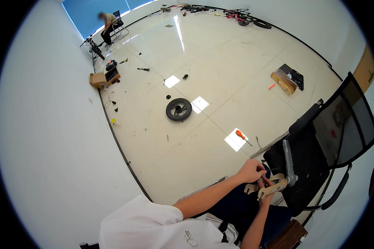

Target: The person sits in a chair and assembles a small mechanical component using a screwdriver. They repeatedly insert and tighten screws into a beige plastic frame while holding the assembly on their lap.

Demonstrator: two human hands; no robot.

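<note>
A beige bicycle fork (274, 189) with a grey tube (287, 157) lies over my lap and the edge of a black chair seat. My right hand (265, 197) is closed round the fork from beneath, partly hidden behind its near leg. My left hand (251, 170) is pinched together just above the fork, its fingertips close to the right hand's fingers. A thin dark piece seems to stick out from the left fingertips; it is too small to name.
A black mesh chair (307, 166) stands at my right. On the floor lie an orange-handled screwdriver (240, 134), a black wheel (178, 109), an open black tool case (294, 76) and a cardboard box (99, 79). A seated person (108, 27) is far left, beside a bike frame (96, 50).
</note>
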